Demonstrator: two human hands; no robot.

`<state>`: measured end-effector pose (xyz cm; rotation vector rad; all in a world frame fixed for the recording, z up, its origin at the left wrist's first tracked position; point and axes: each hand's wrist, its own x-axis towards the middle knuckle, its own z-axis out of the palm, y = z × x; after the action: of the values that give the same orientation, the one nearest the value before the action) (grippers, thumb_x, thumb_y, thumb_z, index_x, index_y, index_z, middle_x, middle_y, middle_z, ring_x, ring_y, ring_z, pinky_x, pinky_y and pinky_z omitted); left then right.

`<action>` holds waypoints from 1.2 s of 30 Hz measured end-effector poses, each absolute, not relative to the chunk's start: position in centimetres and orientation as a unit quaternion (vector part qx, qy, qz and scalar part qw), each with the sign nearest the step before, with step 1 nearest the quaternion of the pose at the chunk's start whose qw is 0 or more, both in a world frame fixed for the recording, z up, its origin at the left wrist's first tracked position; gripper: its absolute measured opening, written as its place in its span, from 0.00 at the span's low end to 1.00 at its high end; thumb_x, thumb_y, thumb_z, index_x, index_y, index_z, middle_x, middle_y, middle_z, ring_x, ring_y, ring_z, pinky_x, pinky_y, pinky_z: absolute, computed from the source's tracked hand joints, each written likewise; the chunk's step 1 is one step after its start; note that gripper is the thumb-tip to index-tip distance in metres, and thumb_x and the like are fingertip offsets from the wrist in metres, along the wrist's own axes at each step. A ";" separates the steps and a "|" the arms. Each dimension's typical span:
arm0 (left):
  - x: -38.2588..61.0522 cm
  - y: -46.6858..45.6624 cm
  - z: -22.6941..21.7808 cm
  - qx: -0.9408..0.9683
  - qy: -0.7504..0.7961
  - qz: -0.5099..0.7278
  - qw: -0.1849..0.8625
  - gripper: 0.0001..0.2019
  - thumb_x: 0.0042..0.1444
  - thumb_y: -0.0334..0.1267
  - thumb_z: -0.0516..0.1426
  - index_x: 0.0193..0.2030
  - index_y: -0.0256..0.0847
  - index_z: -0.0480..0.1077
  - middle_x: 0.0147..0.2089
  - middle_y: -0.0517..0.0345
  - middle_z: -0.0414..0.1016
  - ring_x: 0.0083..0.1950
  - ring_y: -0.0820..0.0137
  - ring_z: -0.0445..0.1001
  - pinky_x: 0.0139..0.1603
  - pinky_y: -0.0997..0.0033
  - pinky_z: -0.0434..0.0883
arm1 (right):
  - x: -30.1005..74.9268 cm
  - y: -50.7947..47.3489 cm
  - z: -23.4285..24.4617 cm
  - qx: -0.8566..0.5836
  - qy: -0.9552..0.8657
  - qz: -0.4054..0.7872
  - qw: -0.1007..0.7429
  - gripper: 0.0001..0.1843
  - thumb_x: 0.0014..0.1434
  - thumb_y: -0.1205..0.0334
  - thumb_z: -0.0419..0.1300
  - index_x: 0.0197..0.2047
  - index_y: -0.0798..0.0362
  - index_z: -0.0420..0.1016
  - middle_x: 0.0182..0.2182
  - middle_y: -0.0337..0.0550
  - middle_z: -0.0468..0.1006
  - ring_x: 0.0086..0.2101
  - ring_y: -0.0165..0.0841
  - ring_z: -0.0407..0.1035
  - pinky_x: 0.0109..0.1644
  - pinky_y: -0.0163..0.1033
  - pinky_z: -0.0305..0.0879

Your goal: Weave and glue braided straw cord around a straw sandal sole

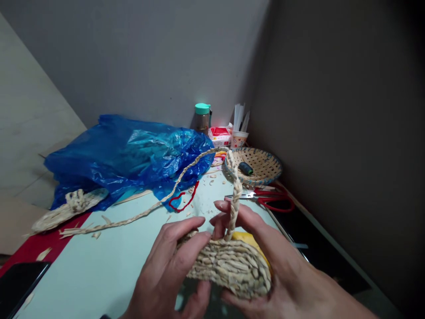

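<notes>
A woven straw sole (232, 268) with coiled rows faces me near the table's front edge. Behind it shows part of a yellow form (250, 241). My left hand (177, 266) is closed on the left end of the sole, thumb and fingers on either side of it. On the right end, my right hand (265, 248) grips the sole from behind and below, its fingertips close to the straw braid (235, 195). That braid rises from the top edge of the sole, bends over and trails left across the table to a loose, frayed end.
A blue plastic bag (133, 146) lies at the back left, a pale straw piece (71, 210) before it. Red yarn (186, 204), red-handled scissors (272, 198) and a shallow basket (268, 161) holding a dark spool (246, 168) are beyond my hands. A phone (21, 283) lies front left.
</notes>
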<state>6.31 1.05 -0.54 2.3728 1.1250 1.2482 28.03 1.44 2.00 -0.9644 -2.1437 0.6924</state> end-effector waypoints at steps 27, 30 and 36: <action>6.5 1.7 -0.2 0.865 0.340 0.368 0.016 0.19 0.53 0.19 0.55 0.50 0.39 0.68 0.54 0.52 0.74 0.54 0.65 0.69 0.53 0.66 0.71 | 29.2 3.5 3.5 -0.326 -0.654 0.524 0.438 0.09 0.63 0.70 0.63 0.43 0.48 0.68 0.39 0.36 0.74 0.42 0.32 0.69 0.51 0.38 0.67; 6.7 1.7 -0.3 0.860 0.346 0.375 0.016 0.19 0.54 0.19 0.55 0.51 0.39 0.68 0.51 0.53 0.76 0.53 0.65 0.69 0.55 0.64 0.70 | 29.2 3.4 3.6 -0.336 -0.668 0.508 0.428 0.09 0.63 0.70 0.62 0.43 0.48 0.67 0.39 0.35 0.74 0.41 0.31 0.69 0.49 0.38 0.67; 6.5 1.7 -0.3 0.859 0.355 0.368 0.010 0.17 0.56 0.22 0.55 0.51 0.40 0.68 0.49 0.53 0.77 0.52 0.63 0.70 0.54 0.62 0.71 | 29.7 3.5 3.9 -0.351 -0.684 0.495 0.405 0.10 0.62 0.69 0.64 0.42 0.48 0.68 0.37 0.34 0.74 0.39 0.29 0.69 0.49 0.35 0.66</action>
<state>6.53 1.65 -0.29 2.6830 1.1099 1.1486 29.73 3.50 3.90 -0.8861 -1.7259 1.2499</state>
